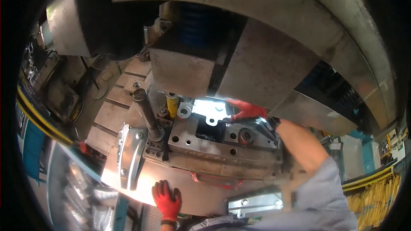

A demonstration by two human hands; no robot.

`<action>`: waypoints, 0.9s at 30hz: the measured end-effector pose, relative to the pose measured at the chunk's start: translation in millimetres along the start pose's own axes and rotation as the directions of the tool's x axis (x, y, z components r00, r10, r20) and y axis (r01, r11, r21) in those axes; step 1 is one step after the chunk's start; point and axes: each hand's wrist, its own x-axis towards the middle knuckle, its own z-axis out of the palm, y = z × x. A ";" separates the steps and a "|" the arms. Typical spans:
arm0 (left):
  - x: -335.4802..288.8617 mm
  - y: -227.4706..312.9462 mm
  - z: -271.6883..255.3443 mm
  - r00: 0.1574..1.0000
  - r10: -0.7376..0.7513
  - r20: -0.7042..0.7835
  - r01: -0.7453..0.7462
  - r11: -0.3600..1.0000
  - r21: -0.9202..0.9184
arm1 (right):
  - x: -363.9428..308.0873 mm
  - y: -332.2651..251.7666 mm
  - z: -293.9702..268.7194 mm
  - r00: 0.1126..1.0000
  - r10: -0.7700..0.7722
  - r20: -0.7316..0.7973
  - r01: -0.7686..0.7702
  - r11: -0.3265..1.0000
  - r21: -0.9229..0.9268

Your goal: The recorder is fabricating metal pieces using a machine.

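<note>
My right hand (247, 111), in a red glove, reaches in between the press's upper and lower tooling. Its fingers are closed at the right edge of a bright sheet-metal part (210, 110) with a holed tab, over the lower die block (201, 147); glare blurs the contact. My left hand (166, 201), also red-gloved, lies with fingers apart on the flat metal plate (188, 188) in front of the die, holding nothing. Left of the die, a curved stamped metal part (129, 156) lies at the plate's edge. Another shiny stamped part (256, 204) is close to my body.
The massive upper tooling (265, 64) hangs above my right hand. A steel guide post (145, 113) and a yellow cylinder (171, 105) stand at the die's left. Several metal parts (81, 188) are at lower left. Yellow-black rails (43, 122) run along both sides.
</note>
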 end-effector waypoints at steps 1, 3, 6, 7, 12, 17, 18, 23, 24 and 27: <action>0.0 -0.2 0.8 1.000 0.009 -0.004 -0.009 1.000 0.006 | -7.7 -5.9 3.1 1.000 0.015 -0.022 -0.014 1.000 0.025; 0.3 1.8 -0.2 1.000 0.005 0.005 -0.005 1.000 0.004 | -18.4 -14.4 6.2 0.997 0.042 -0.062 -0.039 0.998 0.049; 0.9 2.1 2.3 1.000 0.013 0.000 -0.013 1.000 -0.014 | -20.5 -21.0 6.4 0.990 0.100 -0.102 -0.095 0.994 0.054; 2.0 0.7 2.7 1.000 0.025 -0.004 -0.025 0.999 -0.024 | -20.9 -23.2 5.5 0.986 0.124 -0.110 -0.119 0.992 0.052; -1.1 -4.8 2.0 0.998 0.055 -0.016 -0.056 0.995 -0.078 | -23.6 -38.8 19.0 0.940 0.061 -0.335 -0.143 0.963 -0.227; -22.9 -22.9 -11.6 0.960 -0.272 0.064 0.250 0.730 -0.636 | -95.7 -62.1 27.0 0.903 -0.015 -0.430 -0.100 0.965 -0.243; -31.7 -21.7 -19.3 0.912 -0.408 0.050 0.302 0.582 -0.755 | -122.7 -72.8 31.5 0.864 -0.129 -0.487 0.069 0.988 -0.140; -87.5 -62.7 -48.5 0.749 -0.655 0.096 0.512 0.482 -0.711 | -237.4 -135.6 95.8 0.722 0.099 -0.685 0.045 0.981 0.190; -97.4 -74.4 -44.2 0.754 -0.628 0.192 0.543 0.434 -0.719 | -261.7 -143.7 116.5 0.704 0.196 -0.683 -0.017 0.966 0.260; -111.9 -86.5 -40.8 0.706 -0.513 0.489 0.700 0.395 -0.595 | -314.1 -159.2 192.9 0.681 0.459 -0.571 -0.165 0.856 0.491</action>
